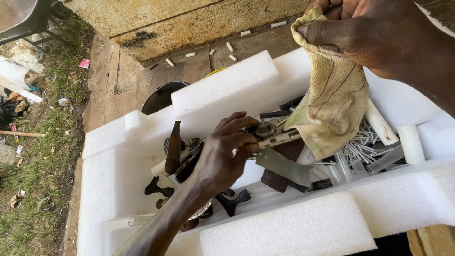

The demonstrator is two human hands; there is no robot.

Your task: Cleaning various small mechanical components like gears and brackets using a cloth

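Note:
My left hand (222,152) reaches into a white foam box (109,170) and grips a metal tool part (277,137) with a flat blade-like end. My right hand (365,33) is raised at the upper right and pinches a yellowish cloth (334,102) that hangs down and touches the metal part's far end. Inside the box lie several metal pieces, dark handles (173,147), a bunch of silver nails (362,142) and white plastic tubes (410,142).
A loose foam block (222,90) rests across the box's far side, another (289,227) at the near edge. A dark round pot (163,97) stands behind the box. Small white tube bits (230,47) lie on the concrete by a stained wall. Littered grass (42,156) runs along the left.

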